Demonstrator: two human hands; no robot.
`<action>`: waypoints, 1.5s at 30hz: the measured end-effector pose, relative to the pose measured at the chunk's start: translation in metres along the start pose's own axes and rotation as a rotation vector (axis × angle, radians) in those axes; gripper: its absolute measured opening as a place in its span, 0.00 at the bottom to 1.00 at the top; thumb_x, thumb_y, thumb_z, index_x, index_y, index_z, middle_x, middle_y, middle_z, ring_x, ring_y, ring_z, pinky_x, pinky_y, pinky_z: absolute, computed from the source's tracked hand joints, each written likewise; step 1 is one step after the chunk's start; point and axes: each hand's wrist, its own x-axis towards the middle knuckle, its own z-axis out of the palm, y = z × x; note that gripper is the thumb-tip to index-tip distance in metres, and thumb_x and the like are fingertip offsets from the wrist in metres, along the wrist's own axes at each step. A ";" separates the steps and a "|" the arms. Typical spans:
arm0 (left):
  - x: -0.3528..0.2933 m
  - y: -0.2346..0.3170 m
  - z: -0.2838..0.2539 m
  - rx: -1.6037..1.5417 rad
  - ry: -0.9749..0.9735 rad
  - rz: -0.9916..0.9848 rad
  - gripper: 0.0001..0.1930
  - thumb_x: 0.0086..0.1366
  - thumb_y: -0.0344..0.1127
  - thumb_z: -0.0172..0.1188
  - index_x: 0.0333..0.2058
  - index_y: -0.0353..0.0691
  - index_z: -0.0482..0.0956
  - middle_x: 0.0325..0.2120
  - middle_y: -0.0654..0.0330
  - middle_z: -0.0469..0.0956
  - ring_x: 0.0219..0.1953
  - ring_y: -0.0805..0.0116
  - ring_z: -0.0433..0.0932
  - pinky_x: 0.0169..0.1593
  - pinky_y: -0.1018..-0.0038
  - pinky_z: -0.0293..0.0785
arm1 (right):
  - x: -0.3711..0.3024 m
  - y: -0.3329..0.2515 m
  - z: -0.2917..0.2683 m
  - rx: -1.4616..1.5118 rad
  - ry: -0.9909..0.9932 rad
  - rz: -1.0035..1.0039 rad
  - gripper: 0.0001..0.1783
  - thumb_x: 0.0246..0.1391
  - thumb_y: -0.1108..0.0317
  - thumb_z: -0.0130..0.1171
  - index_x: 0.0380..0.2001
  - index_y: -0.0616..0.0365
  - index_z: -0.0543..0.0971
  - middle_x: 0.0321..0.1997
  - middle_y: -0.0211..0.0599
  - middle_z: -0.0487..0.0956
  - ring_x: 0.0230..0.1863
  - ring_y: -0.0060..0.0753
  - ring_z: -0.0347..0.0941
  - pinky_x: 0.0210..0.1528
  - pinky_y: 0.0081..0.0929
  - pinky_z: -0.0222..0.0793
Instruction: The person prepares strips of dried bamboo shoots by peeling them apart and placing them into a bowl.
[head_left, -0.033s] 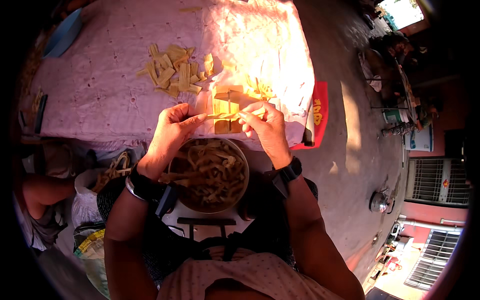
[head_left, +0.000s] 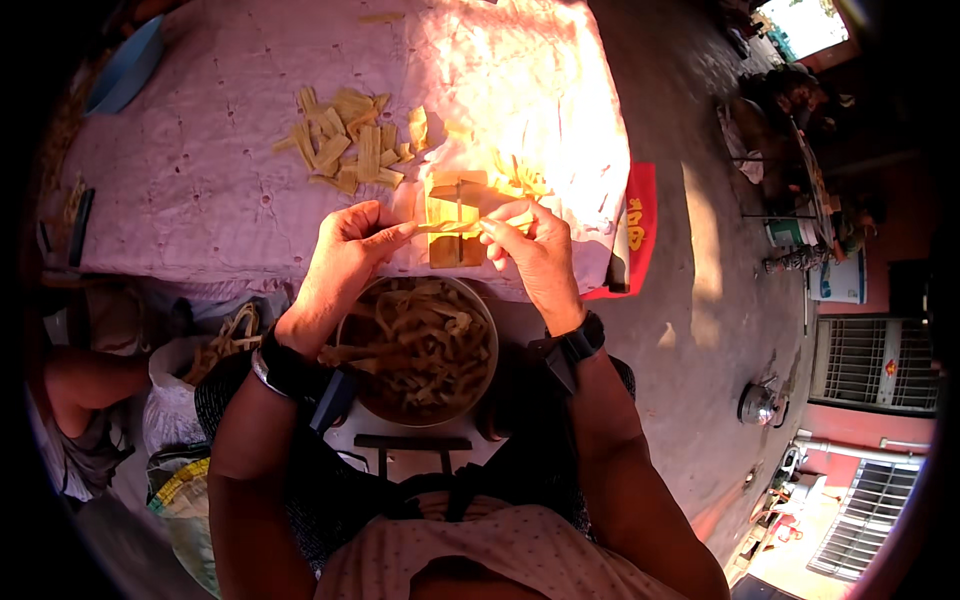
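A small woven piece of yellow leaf strips point(head_left: 456, 212) lies at the near edge of a pink cloth-covered table point(head_left: 200, 190). My left hand point(head_left: 350, 250) and my right hand point(head_left: 535, 255) each pinch one end of a thin strip point(head_left: 446, 228) stretched across that piece. Both wrists wear dark bands. A round metal bowl point(head_left: 490, 345) full of tan strips sits in my lap just below the hands. A loose pile of cut strips point(head_left: 345, 140) lies farther back on the cloth.
A blue dish point(head_left: 125, 70) sits at the table's far left corner. A red mat point(head_left: 637, 235) hangs at the right edge. Another person's arm point(head_left: 75, 385) and a white bag of strips point(head_left: 215, 345) are at my left. A metal kettle point(head_left: 758, 403) stands on the floor.
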 end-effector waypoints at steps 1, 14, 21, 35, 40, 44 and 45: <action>0.005 -0.004 -0.001 0.001 0.011 0.008 0.09 0.59 0.31 0.61 0.21 0.39 0.72 0.15 0.73 0.64 0.18 0.86 0.58 0.21 0.84 0.52 | 0.001 0.000 -0.001 0.000 0.003 -0.011 0.01 0.53 0.75 0.57 0.30 0.60 0.76 0.24 0.33 0.76 0.21 0.16 0.70 0.21 0.14 0.64; 0.015 -0.034 0.000 0.463 0.104 0.145 0.10 0.54 0.29 0.60 0.19 0.31 0.71 0.15 0.70 0.66 0.21 0.82 0.61 0.24 0.80 0.59 | 0.004 0.032 -0.013 -0.488 0.099 -0.183 0.04 0.48 0.75 0.60 0.26 0.61 0.74 0.21 0.27 0.75 0.19 0.15 0.68 0.21 0.15 0.63; -0.023 -0.014 0.030 0.171 -0.181 -0.039 0.07 0.58 0.31 0.58 0.26 0.32 0.76 0.20 0.70 0.73 0.24 0.83 0.66 0.28 0.82 0.64 | -0.027 -0.004 0.020 -0.693 -0.128 -0.649 0.06 0.50 0.70 0.60 0.27 0.60 0.75 0.27 0.41 0.76 0.28 0.38 0.73 0.30 0.28 0.68; -0.026 0.006 0.009 0.166 -0.226 0.040 0.07 0.62 0.35 0.58 0.29 0.39 0.77 0.17 0.73 0.68 0.19 0.88 0.60 0.22 0.87 0.55 | -0.033 -0.011 0.015 -0.380 -0.293 -0.173 0.16 0.58 0.63 0.56 0.23 0.65 0.78 0.16 0.31 0.72 0.21 0.10 0.63 0.21 0.18 0.60; -0.032 -0.002 0.025 0.008 -0.229 -0.065 0.06 0.64 0.33 0.55 0.30 0.39 0.78 0.17 0.71 0.69 0.18 0.87 0.59 0.21 0.88 0.52 | -0.040 -0.020 0.012 0.085 -0.419 0.158 0.13 0.60 0.65 0.53 0.40 0.62 0.78 0.21 0.24 0.73 0.22 0.13 0.65 0.24 0.13 0.61; -0.032 -0.022 0.033 -0.096 -0.154 -0.076 0.08 0.65 0.32 0.51 0.31 0.35 0.78 0.21 0.68 0.74 0.18 0.86 0.60 0.21 0.88 0.53 | -0.040 -0.013 0.025 -0.225 -0.353 -0.035 0.15 0.61 0.68 0.50 0.49 0.61 0.74 0.25 0.25 0.74 0.23 0.15 0.66 0.26 0.14 0.63; -0.032 -0.023 0.035 0.107 -0.057 0.109 0.07 0.64 0.30 0.51 0.32 0.33 0.76 0.22 0.66 0.75 0.18 0.85 0.62 0.22 0.88 0.56 | -0.039 -0.002 0.029 -0.253 -0.313 -0.077 0.17 0.60 0.73 0.48 0.53 0.59 0.72 0.26 0.27 0.74 0.25 0.15 0.67 0.27 0.15 0.64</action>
